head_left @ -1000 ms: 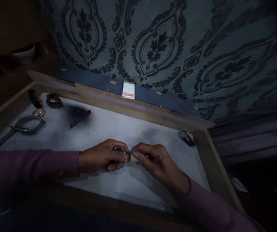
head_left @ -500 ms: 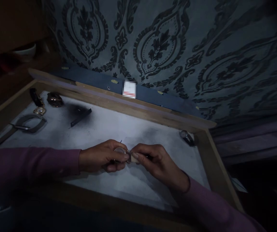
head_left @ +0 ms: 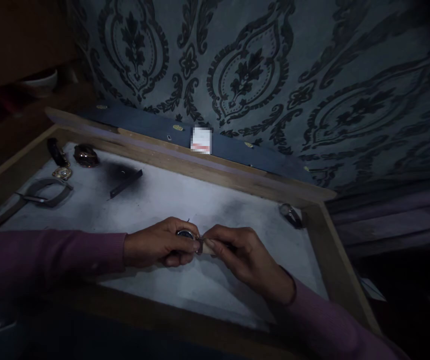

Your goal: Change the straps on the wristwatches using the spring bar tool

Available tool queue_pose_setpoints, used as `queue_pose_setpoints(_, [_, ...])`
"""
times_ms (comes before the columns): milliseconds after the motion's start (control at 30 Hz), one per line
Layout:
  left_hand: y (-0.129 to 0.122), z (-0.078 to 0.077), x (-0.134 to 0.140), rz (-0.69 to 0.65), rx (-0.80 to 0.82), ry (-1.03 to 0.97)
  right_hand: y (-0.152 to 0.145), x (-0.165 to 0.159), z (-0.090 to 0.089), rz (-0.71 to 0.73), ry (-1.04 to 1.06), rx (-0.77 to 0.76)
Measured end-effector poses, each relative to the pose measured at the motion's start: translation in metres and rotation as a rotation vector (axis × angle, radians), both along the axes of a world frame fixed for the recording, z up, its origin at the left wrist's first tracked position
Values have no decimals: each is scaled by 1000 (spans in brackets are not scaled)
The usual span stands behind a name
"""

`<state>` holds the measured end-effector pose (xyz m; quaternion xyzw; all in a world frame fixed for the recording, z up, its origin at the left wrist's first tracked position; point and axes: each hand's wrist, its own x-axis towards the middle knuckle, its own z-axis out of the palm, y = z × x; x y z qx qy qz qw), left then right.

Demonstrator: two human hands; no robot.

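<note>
Round-faced watch [head_left: 185, 234] gripped over the middle of the wooden drawer [head_left: 340, 260]

The left hand [head_left: 155, 244] is closed on the watch, its thumb along the near side of the case and its forefinger bent behind. The right hand [head_left: 250, 255], just beside it, pinches a pale strap [head_left: 208, 249] between thumb and forefinger. The fingertips nearly meet where strap and case come together – the detail there is too small and dark to read. Both hands are above the white lining [head_left: 173, 185], nearer the drawer's near edge than its far one.

Beyond the left hand, toward the far left corner, a dark flat strip [head_left: 126, 184] lies slantwise beside a blackish smudge. Closer to that corner sit a brownish watch [head_left: 86, 156] and a gold watch [head_left: 62, 172] with a dark strap. A grey band [head_left: 50, 192] curls by the left edge. Near the far right corner rests another watch [head_left: 291, 216], dark-strapped. A blurred white label [head_left: 201, 140] stands at the far edge – behind it, a patterned wall covering [head_left: 247, 70].
</note>
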<state>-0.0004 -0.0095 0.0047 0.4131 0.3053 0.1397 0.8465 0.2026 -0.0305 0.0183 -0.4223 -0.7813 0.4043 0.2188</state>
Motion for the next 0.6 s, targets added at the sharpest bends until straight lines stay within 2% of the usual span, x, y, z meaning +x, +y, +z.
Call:
queue_pose_setpoints(167, [0, 0, 0, 6, 78, -5, -1, -1, 0, -19, 4, -2])
queue_pose_setpoints(600, [1, 1, 1, 7, 136, 56, -3, -3, -1, -71, 13, -25])
